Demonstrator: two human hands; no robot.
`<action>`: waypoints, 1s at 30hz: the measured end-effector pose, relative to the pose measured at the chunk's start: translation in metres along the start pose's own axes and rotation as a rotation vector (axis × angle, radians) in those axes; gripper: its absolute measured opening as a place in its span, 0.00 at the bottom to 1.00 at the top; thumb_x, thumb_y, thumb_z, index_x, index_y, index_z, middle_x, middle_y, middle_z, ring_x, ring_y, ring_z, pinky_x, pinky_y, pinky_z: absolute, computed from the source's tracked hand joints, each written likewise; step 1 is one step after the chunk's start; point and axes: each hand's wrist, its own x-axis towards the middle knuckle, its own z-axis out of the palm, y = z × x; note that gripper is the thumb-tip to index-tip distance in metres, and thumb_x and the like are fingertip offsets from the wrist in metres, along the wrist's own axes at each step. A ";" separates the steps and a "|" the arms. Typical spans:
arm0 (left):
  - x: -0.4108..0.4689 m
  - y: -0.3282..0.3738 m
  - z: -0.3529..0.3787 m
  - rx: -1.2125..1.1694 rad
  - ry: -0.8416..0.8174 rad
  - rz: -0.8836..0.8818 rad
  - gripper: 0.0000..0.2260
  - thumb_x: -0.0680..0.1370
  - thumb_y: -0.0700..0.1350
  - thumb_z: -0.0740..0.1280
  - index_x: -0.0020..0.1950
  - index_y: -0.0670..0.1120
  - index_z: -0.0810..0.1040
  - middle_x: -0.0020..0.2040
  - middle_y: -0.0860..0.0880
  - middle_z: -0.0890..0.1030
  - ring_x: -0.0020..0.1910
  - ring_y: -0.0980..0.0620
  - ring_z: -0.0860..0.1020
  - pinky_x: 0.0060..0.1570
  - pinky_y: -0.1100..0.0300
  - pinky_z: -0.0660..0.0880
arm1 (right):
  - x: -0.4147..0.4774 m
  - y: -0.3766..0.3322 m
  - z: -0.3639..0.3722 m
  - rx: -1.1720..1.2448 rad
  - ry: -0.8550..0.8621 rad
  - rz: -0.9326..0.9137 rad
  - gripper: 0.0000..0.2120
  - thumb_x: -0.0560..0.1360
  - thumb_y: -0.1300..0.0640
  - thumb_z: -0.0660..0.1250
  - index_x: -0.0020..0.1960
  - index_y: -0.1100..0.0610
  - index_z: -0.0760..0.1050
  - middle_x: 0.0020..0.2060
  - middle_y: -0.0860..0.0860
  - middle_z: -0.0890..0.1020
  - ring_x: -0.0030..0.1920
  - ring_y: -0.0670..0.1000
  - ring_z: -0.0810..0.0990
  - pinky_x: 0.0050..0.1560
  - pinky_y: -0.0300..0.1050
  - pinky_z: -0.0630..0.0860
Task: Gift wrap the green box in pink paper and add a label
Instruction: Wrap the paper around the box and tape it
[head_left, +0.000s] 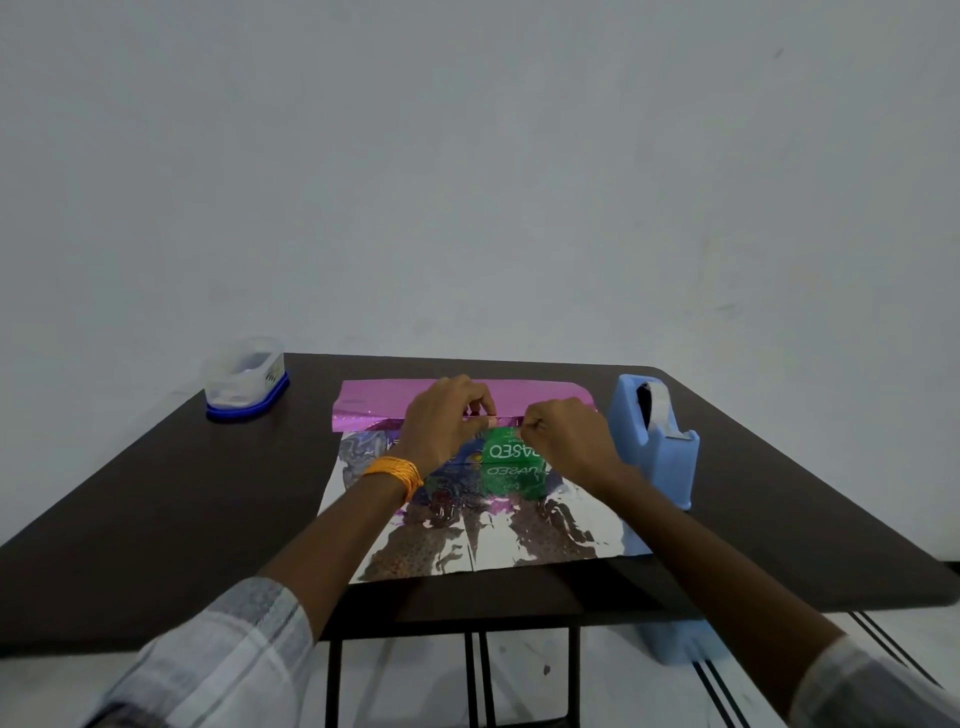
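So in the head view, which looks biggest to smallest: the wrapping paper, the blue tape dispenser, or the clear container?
1. wrapping paper
2. blue tape dispenser
3. clear container, though it sits farther from the camera, so this gap is less sure.

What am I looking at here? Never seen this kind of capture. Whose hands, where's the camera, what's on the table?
There is no robot: a person works bare-handed, and the single picture comes from a wide-angle camera on their head, looking forward and down. On the dark brown table lies a sheet of shiny wrapping paper, silver side up, its pink side showing where the far edge folds over a green printed box. The left hand, above an orange bangle, and the right hand pinch that pink edge on top of the box. A light blue tape dispenser stands at the right; a clear plastic container with a blue base sits far left.
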 end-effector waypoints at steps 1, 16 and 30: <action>0.000 0.001 0.000 0.004 0.003 0.003 0.04 0.75 0.51 0.72 0.44 0.55 0.78 0.44 0.56 0.77 0.43 0.54 0.73 0.40 0.58 0.74 | 0.000 0.000 0.000 -0.008 0.003 0.011 0.12 0.79 0.55 0.64 0.40 0.58 0.81 0.34 0.53 0.83 0.35 0.53 0.80 0.32 0.40 0.65; 0.001 0.000 -0.002 -0.039 -0.017 0.009 0.04 0.75 0.49 0.73 0.43 0.51 0.79 0.44 0.55 0.77 0.44 0.52 0.73 0.42 0.57 0.73 | 0.000 -0.002 0.005 -0.088 0.010 0.259 0.25 0.75 0.41 0.69 0.29 0.54 0.64 0.24 0.48 0.68 0.26 0.48 0.68 0.30 0.40 0.65; 0.001 -0.005 0.000 -0.056 -0.036 0.006 0.05 0.75 0.49 0.73 0.42 0.53 0.78 0.44 0.57 0.76 0.44 0.53 0.73 0.42 0.56 0.73 | 0.019 0.007 -0.004 -0.102 0.062 0.097 0.26 0.68 0.38 0.76 0.52 0.57 0.75 0.46 0.52 0.80 0.46 0.55 0.80 0.41 0.47 0.74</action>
